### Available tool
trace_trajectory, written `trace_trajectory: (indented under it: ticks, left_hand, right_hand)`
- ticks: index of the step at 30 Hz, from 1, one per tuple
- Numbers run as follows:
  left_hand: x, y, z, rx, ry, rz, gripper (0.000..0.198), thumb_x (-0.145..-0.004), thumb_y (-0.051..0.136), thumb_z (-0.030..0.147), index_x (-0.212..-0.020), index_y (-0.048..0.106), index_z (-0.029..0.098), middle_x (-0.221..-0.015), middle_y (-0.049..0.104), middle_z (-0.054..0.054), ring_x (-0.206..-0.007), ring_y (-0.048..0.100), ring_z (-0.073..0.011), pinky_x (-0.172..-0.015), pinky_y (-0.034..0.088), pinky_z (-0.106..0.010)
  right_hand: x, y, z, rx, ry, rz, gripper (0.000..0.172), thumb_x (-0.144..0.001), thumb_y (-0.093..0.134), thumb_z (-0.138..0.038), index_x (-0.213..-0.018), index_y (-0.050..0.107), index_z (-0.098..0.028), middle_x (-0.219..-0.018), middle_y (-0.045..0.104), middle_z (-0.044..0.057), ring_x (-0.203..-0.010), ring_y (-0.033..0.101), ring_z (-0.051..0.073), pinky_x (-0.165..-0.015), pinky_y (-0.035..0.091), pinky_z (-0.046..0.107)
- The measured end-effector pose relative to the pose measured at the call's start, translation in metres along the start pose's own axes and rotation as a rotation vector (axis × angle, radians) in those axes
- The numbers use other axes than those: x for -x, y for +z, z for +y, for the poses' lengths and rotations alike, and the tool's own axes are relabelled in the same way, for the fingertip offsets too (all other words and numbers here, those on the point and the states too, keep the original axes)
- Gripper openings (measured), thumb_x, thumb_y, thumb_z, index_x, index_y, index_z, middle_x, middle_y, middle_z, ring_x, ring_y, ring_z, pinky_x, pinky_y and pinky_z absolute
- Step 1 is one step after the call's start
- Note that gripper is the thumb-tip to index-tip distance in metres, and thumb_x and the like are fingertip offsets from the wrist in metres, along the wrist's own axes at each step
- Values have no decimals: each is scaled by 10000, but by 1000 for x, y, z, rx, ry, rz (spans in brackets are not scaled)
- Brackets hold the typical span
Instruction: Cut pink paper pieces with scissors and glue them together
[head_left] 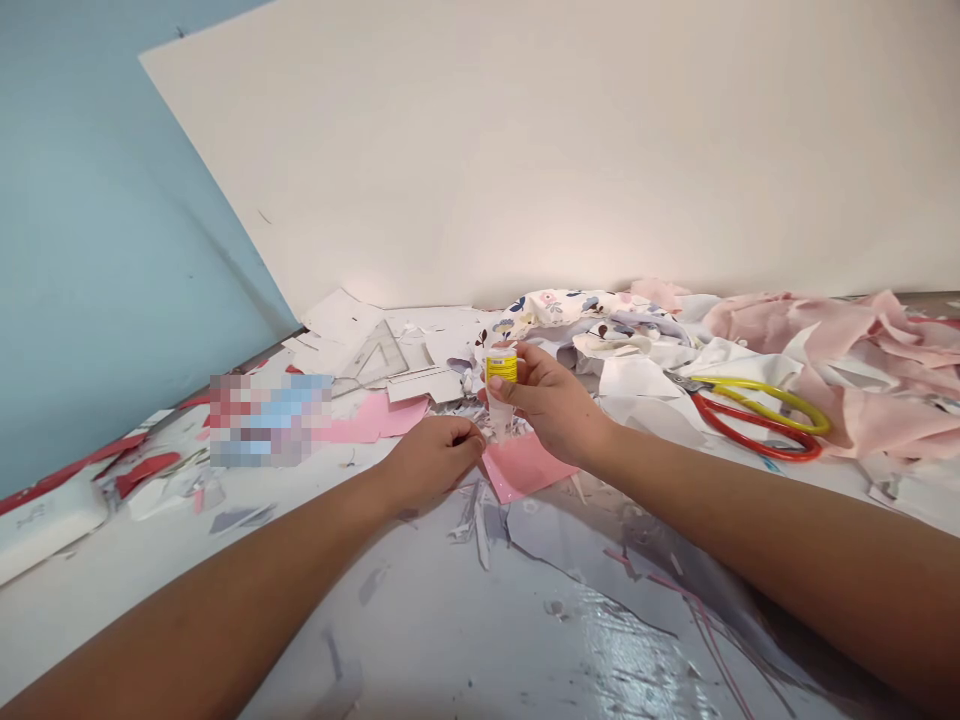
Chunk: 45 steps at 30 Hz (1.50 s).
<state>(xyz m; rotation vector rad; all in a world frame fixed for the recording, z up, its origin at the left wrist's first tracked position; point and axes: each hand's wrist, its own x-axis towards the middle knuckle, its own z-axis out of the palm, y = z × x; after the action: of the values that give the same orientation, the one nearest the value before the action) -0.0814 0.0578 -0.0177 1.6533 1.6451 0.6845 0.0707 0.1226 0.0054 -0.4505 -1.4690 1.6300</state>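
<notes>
Well, at far left, a pale blue wall point(112, 250) meeting a cream board point(525, 150), with red paper scraps point(146, 472) and a white block point(45, 525) along the white surface point(97, 600). Next, a pixelated patch point(270, 420) too blurred to read, then a clear plastic set square point(373, 358) among white paper offcuts point(337, 325), and a strip of pink paper point(375, 420) just below. At centre, the left hand point(431, 462), its fingers point(465, 445) loosely curled, any hold on the paper impossible to tell, tips just beside a small clear bottle with a yellow label point(501, 375). That bottle upright, pinched in the fingers of the right hand point(551, 395), directly over a pink paper sheet point(525, 467). Beyond, crumpled floral fabric point(570, 315), scissors with red and yellow handles point(750, 415) lying on white paper, and rumpled pink fabric point(847, 335) at far right.
</notes>
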Motion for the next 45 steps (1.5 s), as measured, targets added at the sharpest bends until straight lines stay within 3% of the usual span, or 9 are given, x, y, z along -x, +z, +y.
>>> trace_trajectory:
  ticks: [9, 17, 21, 27, 35, 37, 39, 42, 45]
  left_hand:
    - [0, 0, 0, -2, 15, -14, 221, -747, 373, 336, -583, 397, 189, -465, 392, 51, -397, 319, -66, -378, 231, -188]
    - [-1, -1, 1, 0, 4, -24, 211, -740, 373, 344, -605, 417, 189, -471, 399, 46, -407, 327, -75, -382, 238, -197]
    - [0, -2, 1, 16, 0, -30, 211, -740, 376, 350, -620, 435, 186, -478, 393, 44, -402, 315, -72, -375, 235, -196]
    - [1, -2, -2, 26, -12, -49, 216, -745, 372, 363, -637, 444, 191, -476, 404, 43, -393, 315, -70, -368, 238, -190]
    - [2, -2, 0, 40, -43, -40, 221, -738, 380, 372, -636, 459, 193, -483, 402, 40, -405, 304, -74, -376, 234, -193]
    - [2, -2, 0, 40, -45, -42, 223, -738, 381, 376, -632, 454, 194, -484, 401, 40, -406, 304, -76, -382, 238, -198]
    - [3, -2, 0, 49, -41, -47, 226, -741, 377, 379, -630, 449, 196, -483, 396, 42, -406, 295, -76, -388, 234, -200]
    - [3, -2, 0, 43, -35, -56, 224, -745, 371, 373, -634, 456, 198, -472, 397, 42, -404, 295, -79, -404, 241, -208]
    - [3, -2, 2, 15, -17, -40, 219, -737, 380, 356, -608, 452, 195, -462, 394, 40, -416, 309, -86, -422, 259, -214]
  right_hand:
    - [1, 1, 2, -21, 51, 67, 295, -652, 632, -245, -883, 450, -227, -718, 565, -42, -662, 542, 101, -545, 355, 226]
    - [2, 0, 4, 51, 23, 87, 321, -670, 625, -255, -918, 421, -240, -763, 548, -29, -711, 527, 111, -628, 382, 253]
    - [4, 0, 0, 171, -95, 116, 328, -674, 624, -245, -923, 410, -255, -785, 512, -28, -722, 514, 119, -652, 399, 266]
    - [7, -6, -15, 340, -413, 261, 344, -673, 629, -226, -901, 378, -284, -850, 461, -17, -759, 501, 133, -645, 422, 273]
    - [-1, -31, -75, 330, -637, 437, 312, -711, 593, -263, -891, 339, -260, -722, 438, -53, -641, 484, 83, -613, 399, 255]
    - [1, -41, -81, 329, -585, 469, 296, -730, 569, -344, -889, 335, -257, -746, 469, -41, -641, 506, 97, -618, 420, 279]
    - [10, -50, -76, 339, -425, 464, 308, -721, 570, -396, -865, 337, -256, -772, 508, -25, -628, 533, 115, -607, 442, 304]
    - [32, -61, -50, 344, -55, 384, 372, -665, 640, -370, -867, 352, -247, -708, 548, -21, -615, 558, 146, -597, 463, 327]
    - [55, -69, -22, 314, 112, 396, 326, -661, 633, -378, -810, 379, -238, -622, 543, -28, -574, 527, 139, -545, 441, 291]
